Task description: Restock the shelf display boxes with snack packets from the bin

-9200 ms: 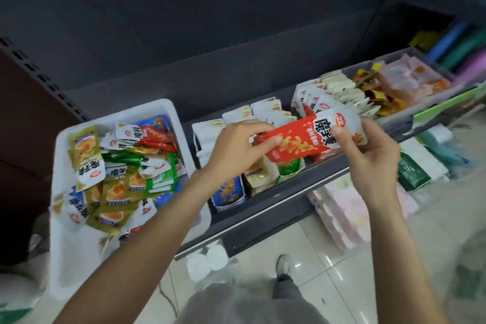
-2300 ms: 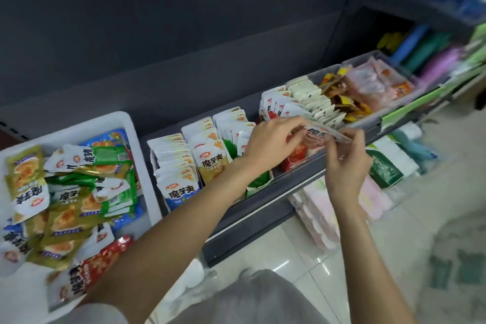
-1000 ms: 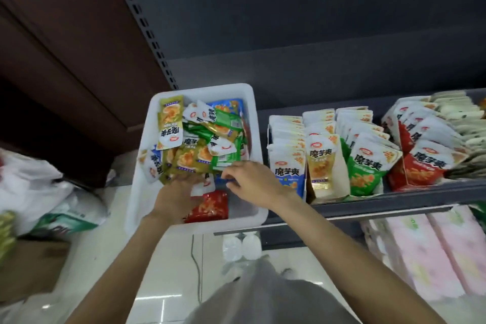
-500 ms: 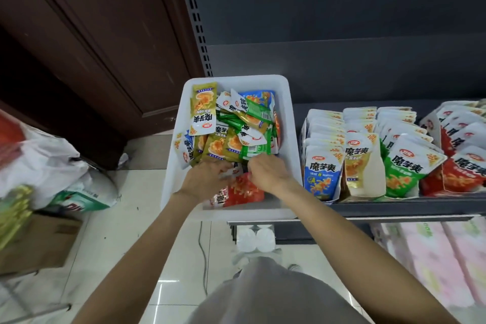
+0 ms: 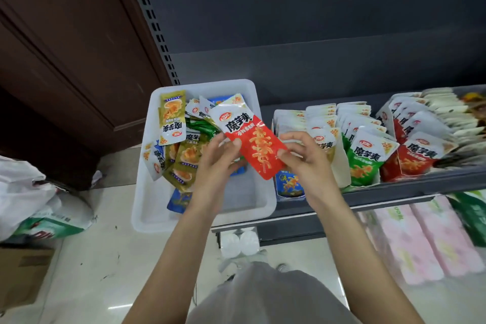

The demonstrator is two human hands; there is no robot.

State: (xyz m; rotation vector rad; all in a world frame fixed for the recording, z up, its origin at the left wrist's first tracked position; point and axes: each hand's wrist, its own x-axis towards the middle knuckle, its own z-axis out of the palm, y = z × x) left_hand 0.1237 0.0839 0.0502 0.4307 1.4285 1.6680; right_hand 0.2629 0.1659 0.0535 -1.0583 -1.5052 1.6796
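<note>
A dark shelf (image 5: 394,192) runs across the right side, carrying a row of display boxes: a blue box (image 5: 289,187) at the left end, then a yellow box (image 5: 339,166), a green box (image 5: 364,166) and a red box (image 5: 413,163), each packed with upright snack packets. At the shelf's left end sits a white bin (image 5: 147,208), its far half heaped with loose packets in gold, green and blue, its near half mostly bare. Under the shelf lie pink packs (image 5: 420,239), and on the floor to the left sit a white plastic bag (image 5: 29,192) and a cardboard box (image 5: 21,271). Both of the person's arms reach forward over the bin's right edge. Between the hands, raised above the bin and just left of the blue box, is a red packet (image 5: 255,142), tilted with its white top end toward the shelf back. The left hand (image 5: 218,160) pinches its left edge with thumb on the front and fingers behind. The right hand (image 5: 305,158) holds its right edge, its fingers curled round that side.
</note>
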